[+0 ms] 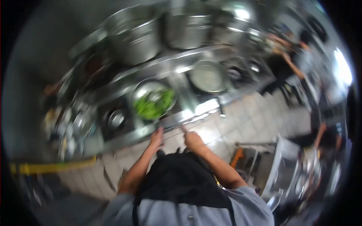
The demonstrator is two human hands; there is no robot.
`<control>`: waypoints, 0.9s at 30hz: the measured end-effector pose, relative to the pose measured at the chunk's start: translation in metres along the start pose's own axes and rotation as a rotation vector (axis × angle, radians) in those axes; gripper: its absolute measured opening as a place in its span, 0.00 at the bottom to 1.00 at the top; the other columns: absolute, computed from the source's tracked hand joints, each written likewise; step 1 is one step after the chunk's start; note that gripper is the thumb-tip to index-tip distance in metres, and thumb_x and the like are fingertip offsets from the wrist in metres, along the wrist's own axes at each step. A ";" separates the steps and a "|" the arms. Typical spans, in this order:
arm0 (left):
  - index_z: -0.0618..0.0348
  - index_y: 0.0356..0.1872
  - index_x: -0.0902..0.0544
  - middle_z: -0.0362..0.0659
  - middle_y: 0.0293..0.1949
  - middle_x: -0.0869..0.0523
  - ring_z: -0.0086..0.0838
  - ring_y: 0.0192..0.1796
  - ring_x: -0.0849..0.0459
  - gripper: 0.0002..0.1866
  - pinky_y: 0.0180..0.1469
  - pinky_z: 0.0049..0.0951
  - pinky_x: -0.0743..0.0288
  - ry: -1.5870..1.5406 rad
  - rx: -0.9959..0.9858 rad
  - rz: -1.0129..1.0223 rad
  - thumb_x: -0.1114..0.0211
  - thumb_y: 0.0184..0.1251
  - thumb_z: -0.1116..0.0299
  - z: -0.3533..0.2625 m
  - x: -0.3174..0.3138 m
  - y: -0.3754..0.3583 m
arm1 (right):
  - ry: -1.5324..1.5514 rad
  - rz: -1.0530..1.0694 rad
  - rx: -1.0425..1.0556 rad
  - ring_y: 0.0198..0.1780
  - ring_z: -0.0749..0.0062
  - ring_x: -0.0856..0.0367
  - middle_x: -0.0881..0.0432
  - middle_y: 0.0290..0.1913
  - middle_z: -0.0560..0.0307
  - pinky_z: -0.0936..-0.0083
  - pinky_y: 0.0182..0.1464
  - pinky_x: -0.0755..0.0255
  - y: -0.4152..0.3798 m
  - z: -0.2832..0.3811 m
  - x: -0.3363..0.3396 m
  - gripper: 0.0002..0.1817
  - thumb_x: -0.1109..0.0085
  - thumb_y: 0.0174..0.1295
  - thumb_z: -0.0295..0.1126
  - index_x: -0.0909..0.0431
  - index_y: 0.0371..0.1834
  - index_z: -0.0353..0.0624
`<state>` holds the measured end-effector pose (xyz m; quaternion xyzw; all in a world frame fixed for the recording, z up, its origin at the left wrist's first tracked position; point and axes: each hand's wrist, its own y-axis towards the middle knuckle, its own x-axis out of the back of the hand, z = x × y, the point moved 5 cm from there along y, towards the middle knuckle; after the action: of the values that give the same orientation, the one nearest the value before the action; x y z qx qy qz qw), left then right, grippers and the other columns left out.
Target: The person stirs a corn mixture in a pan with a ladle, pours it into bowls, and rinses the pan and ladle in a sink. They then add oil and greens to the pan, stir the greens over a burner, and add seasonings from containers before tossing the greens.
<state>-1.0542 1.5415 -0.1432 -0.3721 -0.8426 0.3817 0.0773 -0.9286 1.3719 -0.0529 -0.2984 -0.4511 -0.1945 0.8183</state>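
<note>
With green vegetables in the pan on the stove, the step in hand appears to be pan handling; left hand and right hand have fingers curled, grip indeterminate through blur, and further handling calls for a level pan.

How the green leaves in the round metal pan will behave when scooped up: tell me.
The green leaves look thin and loosely heaped, so they would probably flop rather than hold a shape. They seem light for the space they fill. Since they reach the rim of the metal pan on one side, some might spill there.
</note>
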 end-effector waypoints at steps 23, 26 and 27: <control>0.55 0.49 0.29 0.41 0.27 0.25 0.28 0.16 0.22 0.23 0.11 0.29 0.34 0.099 0.021 -0.006 0.46 0.76 0.43 -0.018 0.009 0.006 | 0.016 -0.028 0.039 0.34 0.32 0.18 0.19 0.27 0.30 0.43 0.42 0.26 -0.007 0.033 0.043 0.38 0.46 0.61 0.25 0.44 0.78 0.45; 0.55 0.50 0.28 0.41 0.26 0.24 0.28 0.16 0.22 0.23 0.10 0.29 0.34 0.077 0.023 -0.023 0.46 0.75 0.43 -0.018 0.011 0.007 | 0.086 -0.046 0.118 0.33 0.32 0.19 0.19 0.27 0.30 0.42 0.41 0.27 -0.020 0.054 0.070 0.39 0.46 0.62 0.25 0.46 0.79 0.47; 0.53 0.47 0.29 0.41 0.27 0.25 0.29 0.16 0.23 0.23 0.11 0.30 0.36 0.096 0.020 -0.017 0.46 0.75 0.42 -0.015 0.013 0.008 | 0.090 -0.051 0.119 0.33 0.32 0.19 0.19 0.27 0.30 0.42 0.41 0.27 -0.032 0.057 0.080 0.39 0.46 0.62 0.25 0.46 0.79 0.47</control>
<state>-1.0520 1.5627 -0.1401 -0.3821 -0.8372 0.3709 0.1246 -0.9414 1.3818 0.0490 -0.2284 -0.4320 -0.2014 0.8489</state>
